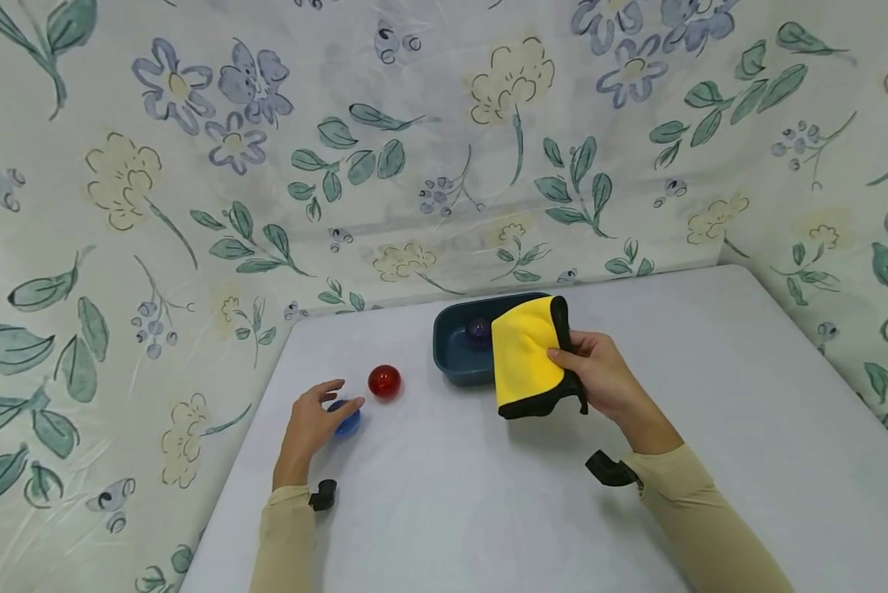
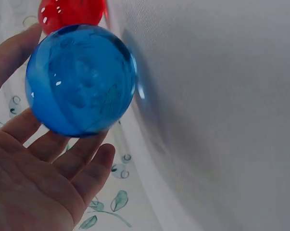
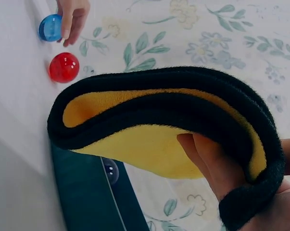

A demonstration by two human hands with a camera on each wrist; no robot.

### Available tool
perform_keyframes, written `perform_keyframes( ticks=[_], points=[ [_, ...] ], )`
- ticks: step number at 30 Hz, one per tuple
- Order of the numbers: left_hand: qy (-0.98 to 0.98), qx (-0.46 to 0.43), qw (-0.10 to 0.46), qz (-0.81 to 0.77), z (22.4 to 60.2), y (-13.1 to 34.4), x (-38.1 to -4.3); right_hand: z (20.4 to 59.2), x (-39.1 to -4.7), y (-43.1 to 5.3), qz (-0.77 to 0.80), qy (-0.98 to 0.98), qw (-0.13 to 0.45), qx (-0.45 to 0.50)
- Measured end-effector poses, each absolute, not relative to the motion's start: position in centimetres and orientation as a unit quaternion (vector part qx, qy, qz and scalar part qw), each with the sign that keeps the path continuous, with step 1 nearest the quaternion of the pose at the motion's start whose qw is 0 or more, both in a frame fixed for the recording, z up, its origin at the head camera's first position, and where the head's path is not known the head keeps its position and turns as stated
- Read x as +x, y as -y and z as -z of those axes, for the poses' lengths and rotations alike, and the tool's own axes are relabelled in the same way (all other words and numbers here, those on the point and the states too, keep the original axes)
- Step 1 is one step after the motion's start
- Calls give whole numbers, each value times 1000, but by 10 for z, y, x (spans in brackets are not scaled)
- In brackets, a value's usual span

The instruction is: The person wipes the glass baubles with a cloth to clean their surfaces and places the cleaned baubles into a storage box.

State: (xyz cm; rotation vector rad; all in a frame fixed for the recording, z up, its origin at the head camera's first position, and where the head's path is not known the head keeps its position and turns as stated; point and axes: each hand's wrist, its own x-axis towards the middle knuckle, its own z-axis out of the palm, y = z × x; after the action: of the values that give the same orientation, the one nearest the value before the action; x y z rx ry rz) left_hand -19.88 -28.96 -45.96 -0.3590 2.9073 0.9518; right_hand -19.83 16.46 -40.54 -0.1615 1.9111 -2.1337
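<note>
A clear blue ball (image 1: 346, 420) sits on the table at the left. My left hand (image 1: 314, 424) is right at it, thumb and fingers spread about its near side without closing round it. In the left wrist view the blue ball (image 2: 81, 80) fills the space before the fingers. Just beyond lies a clear red ball (image 1: 385, 382). My right hand (image 1: 601, 375) pinches a folded yellow cloth with black edging (image 1: 527, 350) between thumb and fingers. The cloth hangs over the right part of a dark teal tub (image 1: 459, 368), hiding that side. A dark purple ball (image 1: 479, 331) is inside the tub.
The white table (image 1: 444, 494) meets a flower-patterned sheet (image 1: 385, 181) at the back and sides. Dark wrist mounts (image 1: 610, 469) stick out from both sleeves near the tabletop. The red ball stands between the left hand and the tub.
</note>
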Motion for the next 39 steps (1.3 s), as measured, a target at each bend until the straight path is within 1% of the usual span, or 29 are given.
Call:
perform_keyframes(
  ticks=[9,16,26,39],
  points=[
    [-948,-100,52,-298,461,279,-214,406,-198,-162,740,-656,140,-58],
    [-952,-75,52,-292,461,270,-228,407,-199,-162,740,-656,139,-58],
    [-958,-50,47,-280,461,263,-234,408,-199,-162,739,-657,140,-58],
    [-960,-39,67,-269,456,257,-240,411,-199,-161,737,-659,140,-57]
  ],
)
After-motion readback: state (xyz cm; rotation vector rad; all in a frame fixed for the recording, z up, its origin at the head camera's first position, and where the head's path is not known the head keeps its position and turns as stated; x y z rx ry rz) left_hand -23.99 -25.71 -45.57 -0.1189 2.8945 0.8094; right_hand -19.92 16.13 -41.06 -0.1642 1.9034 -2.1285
